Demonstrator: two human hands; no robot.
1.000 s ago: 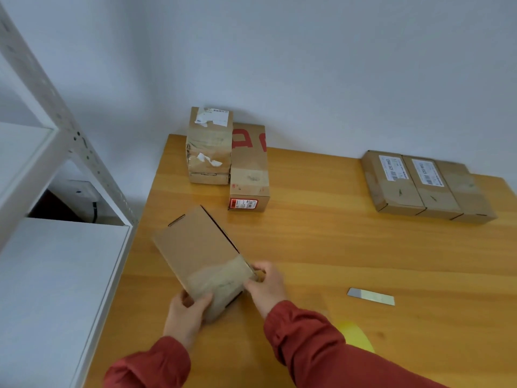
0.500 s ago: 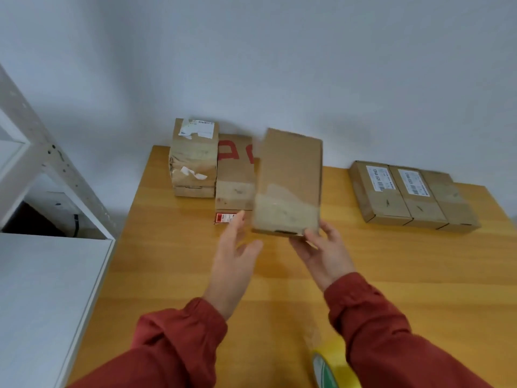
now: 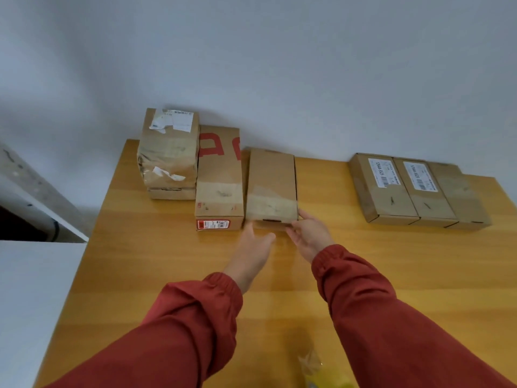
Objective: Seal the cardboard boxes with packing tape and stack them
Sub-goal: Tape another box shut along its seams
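Note:
A plain cardboard box with clear tape over its near end lies flat on the wooden table, right beside a box with red letters. My left hand reaches to its near end with straight fingers touching the front face. My right hand is at the near right corner, thumb against the side and fingers along the front. At the bottom edge, a yellow tape roll is partly in view.
Two taped boxes stand stacked at the back left against the wall. Three labelled boxes lie side by side at the back right. A white shelf borders the table's left edge.
The taped box was lifted from the near left of the table, carried forward and set down beside the red-lettered box. Both hands followed it and now rest at its near end.

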